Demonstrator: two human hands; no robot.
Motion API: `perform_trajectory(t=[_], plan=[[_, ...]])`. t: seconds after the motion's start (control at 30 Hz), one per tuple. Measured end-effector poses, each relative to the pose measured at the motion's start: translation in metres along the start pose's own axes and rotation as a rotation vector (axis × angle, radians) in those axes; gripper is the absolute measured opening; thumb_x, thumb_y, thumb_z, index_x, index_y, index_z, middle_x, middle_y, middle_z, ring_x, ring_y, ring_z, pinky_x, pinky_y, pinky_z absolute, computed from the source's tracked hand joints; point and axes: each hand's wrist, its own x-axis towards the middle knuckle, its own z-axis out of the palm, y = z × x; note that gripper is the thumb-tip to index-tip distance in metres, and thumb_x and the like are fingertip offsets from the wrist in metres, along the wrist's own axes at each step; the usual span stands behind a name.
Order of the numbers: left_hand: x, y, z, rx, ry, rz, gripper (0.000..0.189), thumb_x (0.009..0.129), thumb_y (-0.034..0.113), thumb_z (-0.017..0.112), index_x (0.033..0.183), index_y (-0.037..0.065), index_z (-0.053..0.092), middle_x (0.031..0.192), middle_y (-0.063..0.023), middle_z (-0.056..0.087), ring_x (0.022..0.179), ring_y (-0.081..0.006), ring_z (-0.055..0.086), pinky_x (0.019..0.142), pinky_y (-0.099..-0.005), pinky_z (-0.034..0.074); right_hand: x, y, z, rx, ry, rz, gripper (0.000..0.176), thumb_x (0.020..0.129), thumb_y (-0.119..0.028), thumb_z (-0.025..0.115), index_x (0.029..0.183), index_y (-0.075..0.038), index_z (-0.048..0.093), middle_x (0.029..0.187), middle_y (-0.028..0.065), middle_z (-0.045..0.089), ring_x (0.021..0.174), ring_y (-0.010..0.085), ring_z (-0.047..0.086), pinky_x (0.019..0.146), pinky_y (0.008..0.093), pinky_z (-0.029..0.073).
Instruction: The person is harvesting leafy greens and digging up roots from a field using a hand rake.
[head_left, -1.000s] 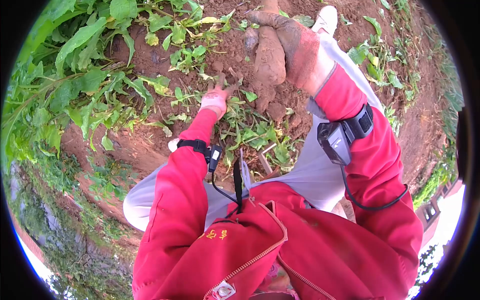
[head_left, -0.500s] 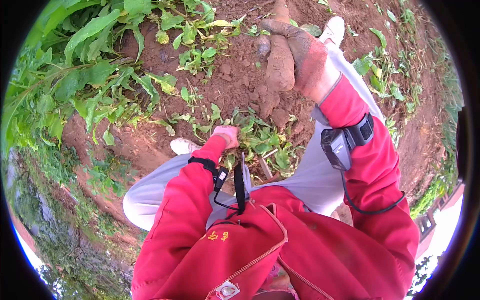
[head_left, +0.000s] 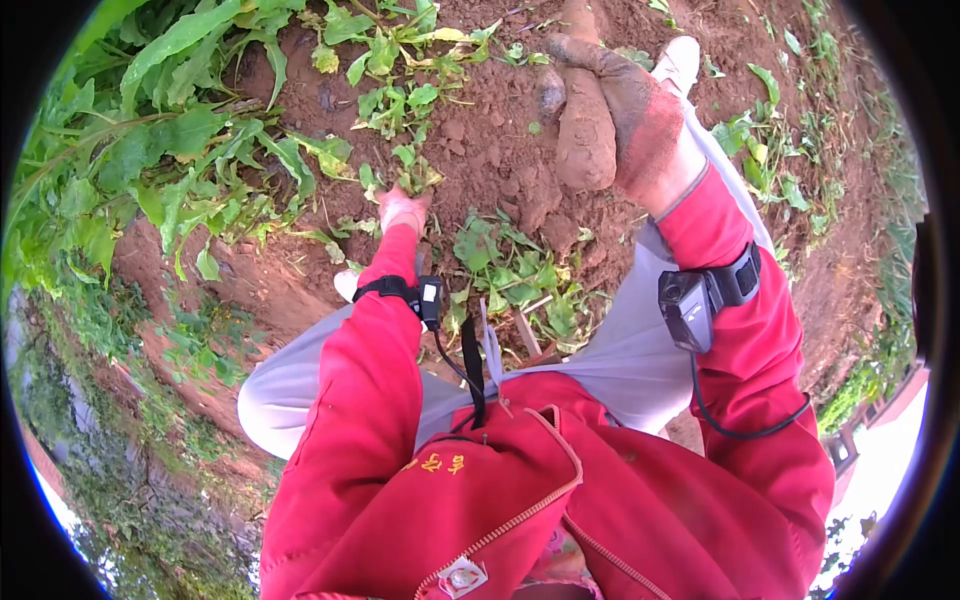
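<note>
Handle-like thing point(head_left: 587, 140), thick n muddy, is in the R hand point(head_left: 636, 118), fingers closed round it, above brown soil point(head_left: 480, 150) near the R shoe point(head_left: 679, 62). L hand point(head_left: 403, 211) is at a small leafy sprig point(head_left: 418, 174); leaves partly hide its fingers, so can't tell if they're wide or narrow tbh.

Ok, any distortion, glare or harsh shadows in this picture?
Head view: strong fisheye distortion, the ground curving inside a dark rounded border; same head view: a bright patch at lower right is washed out; head view too: light on the red jacket looks soft, without obvious hard shadows.
</note>
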Motion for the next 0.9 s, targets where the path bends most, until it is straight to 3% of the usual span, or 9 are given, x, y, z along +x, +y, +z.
perform_trajectory(t=[0.07, 0.13, 0.23, 0.43, 0.57, 0.67, 0.73, 0.8, 0.9], plan=[[-0.021, 0.001, 0.026, 0.117, 0.027, -0.009, 0.077, 0.058, 0.038, 0.079, 0.124, 0.011, 0.048, 0.13, -0.0217, 0.036, 0.118, -0.0389, 0.041, 0.094, -0.0416, 0.041, -0.001, 0.0, 0.001, -0.027, 0.025, 0.003, 0.015, 0.087, -0.018, 0.056, 0.092, -0.007, 0.048, 0.069, 0.0036, 0.052, 0.059, 0.0151, 0.055, 0.056, 0.0298, 0.051], [-0.052, 0.001, 0.034, 0.3, -0.119, 0.217, 0.064, 0.056, 0.028, 0.081, 0.114, 0.017, 0.055, 0.127, -0.0157, 0.039, 0.113, -0.0377, 0.043, 0.089, -0.0418, 0.044, 0.004, 0.003, -0.003, 0.032, 0.023, -0.003, 0.015, 0.085, -0.017, 0.057, 0.092, -0.007, 0.048, 0.07, 0.0041, 0.052, 0.059, 0.0152, 0.055, 0.056, 0.0296, 0.051], [-0.089, 0.001, 0.058, 0.547, -0.246, 0.451, 0.028, 0.072, 0.016, 0.058, 0.1, 0.016, 0.061, 0.11, -0.0158, 0.053, 0.102, -0.0339, 0.052, 0.083, -0.0407, 0.046, 0.007, 0.004, -0.001, 0.123, -0.049, 0.024, 0.016, 0.084, -0.015, 0.059, 0.091, -0.006, 0.048, 0.07, 0.0046, 0.052, 0.059, 0.0155, 0.055, 0.055, 0.0289, 0.051], [-0.118, 0.002, 0.071, 0.44, -0.777, 0.51, 0.046, 0.063, 0.016, 0.064, 0.109, 0.012, 0.057, 0.109, -0.0169, 0.055, 0.1, -0.0348, 0.055, 0.085, -0.0411, 0.046, 0.012, 0.004, -0.002, 0.104, -0.058, 0.037, 0.016, 0.085, -0.017, 0.057, 0.09, -0.005, 0.047, 0.068, 0.0071, 0.053, 0.057, 0.0191, 0.055, 0.053, 0.0313, 0.049], [-0.12, -0.003, 0.052, 0.334, -0.541, 0.448, 0.062, 0.063, 0.022, 0.067, 0.122, 0.021, 0.049, 0.124, -0.0165, 0.047, 0.112, -0.0353, 0.048, 0.089, -0.0413, 0.044, 0.011, 0.005, -0.001, 0.148, -0.033, 0.015, 0.016, 0.086, -0.017, 0.055, 0.09, -0.004, 0.047, 0.067, 0.0087, 0.053, 0.056, 0.021, 0.055, 0.051, 0.0331, 0.048], [-0.11, -0.012, 0.043, 0.218, -0.132, 0.348, 0.075, 0.062, 0.014, 0.07, 0.13, 0.022, 0.038, 0.123, -0.0185, 0.045, 0.105, -0.0366, 0.052, 0.086, -0.0411, 0.046, 0.01, 0.005, -0.005, 0.067, -0.127, 0.014, 0.015, 0.087, -0.017, 0.057, 0.093, -0.007, 0.047, 0.07, 0.0042, 0.052, 0.061, 0.0154, 0.056, 0.058, 0.0314, 0.052], [-0.096, -0.007, 0.034, 0.25, -0.168, 0.115, 0.086, 0.06, 0.012, 0.07, 0.135, 0.024, 0.029, 0.124, -0.0224, 0.044, 0.101, -0.0381, 0.055, 0.083, -0.0407, 0.049, 0.012, 0.004, -0.008, 0.084, -0.135, 0.051, 0.015, 0.087, -0.017, 0.056, 0.093, -0.008, 0.047, 0.069, 0.0042, 0.052, 0.061, 0.0154, 0.056, 0.059, 0.0321, 0.052], [-0.068, -0.022, 0.041, 0.345, -0.321, 0.121, 0.092, 0.058, 0.013, 0.07, 0.137, 0.019, 0.024, 0.121, -0.0224, 0.046, 0.1, -0.0372, 0.057, 0.08, -0.0403, 0.05, 0.015, 0.005, -0.013, 0.08, -0.129, 0.048, 0.015, 0.087, -0.018, 0.056, 0.093, -0.008, 0.047, 0.068, 0.0043, 0.052, 0.061, 0.0155, 0.056, 0.059, 0.0328, 0.052], [-0.051, -0.021, 0.048, 0.542, -0.46, 0.079, 0.075, 0.062, 0.016, 0.068, 0.13, 0.015, 0.037, 0.108, -0.0166, 0.057, 0.098, -0.032, 0.059, 0.078, -0.0403, 0.051, 0.019, 0.008, -0.017, 0.046, -0.089, 0.004, 0.015, 0.087, -0.019, 0.057, 0.091, -0.007, 0.048, 0.068, 0.0047, 0.053, 0.061, 0.016, 0.056, 0.059, 0.0333, 0.051]])
